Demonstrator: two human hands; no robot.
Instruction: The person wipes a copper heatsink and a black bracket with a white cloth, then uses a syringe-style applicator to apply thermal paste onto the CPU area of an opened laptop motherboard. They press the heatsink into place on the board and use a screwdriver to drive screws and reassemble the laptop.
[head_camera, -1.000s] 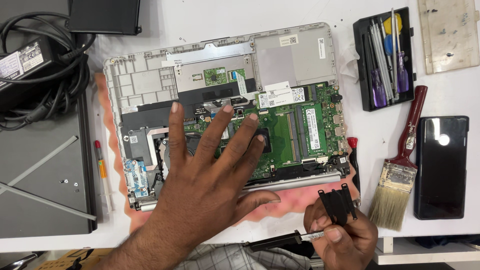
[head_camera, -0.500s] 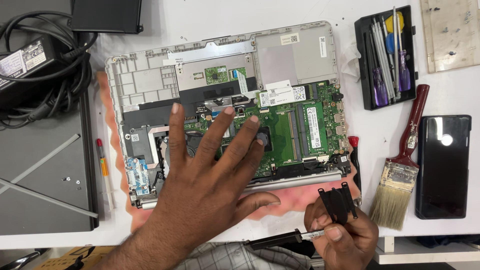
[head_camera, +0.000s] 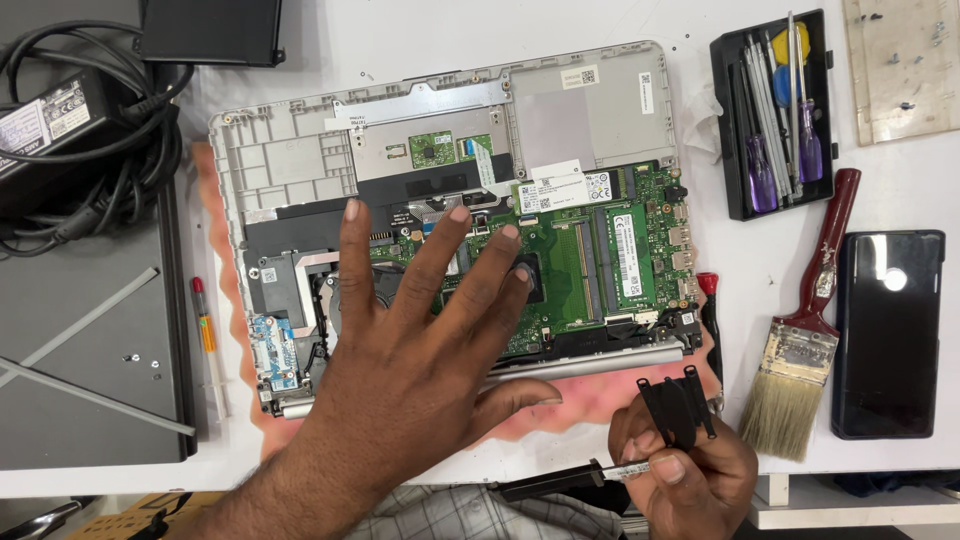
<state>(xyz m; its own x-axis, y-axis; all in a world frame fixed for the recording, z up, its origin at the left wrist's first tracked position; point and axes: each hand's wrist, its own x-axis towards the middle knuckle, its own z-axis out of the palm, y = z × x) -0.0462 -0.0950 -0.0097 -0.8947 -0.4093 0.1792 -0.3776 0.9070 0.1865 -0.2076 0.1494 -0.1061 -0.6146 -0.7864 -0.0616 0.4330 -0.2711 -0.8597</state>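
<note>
Left hand spread over an opened laptop, right hand holding a small black part.

The left hand (head_camera: 420, 370) lies flat, fingers splayed, grasping nothing, on the green board (head_camera: 590, 260) at frame centre. The right hand (head_camera: 685, 470), lower right, grips a black bracket (head_camera: 675, 405), upright, and a thin screwdriver (head_camera: 560, 480) lying leftward, just below the laptop's (head_camera: 590, 110) hinge edge.

A white rectangular label (head_camera: 562, 189) sits at the centre of the frame on the green board. A smaller white sticker (head_camera: 645, 92) lies upper centre-right, and a dark phone screen (head_camera: 888, 333) lies at the right edge.
</note>
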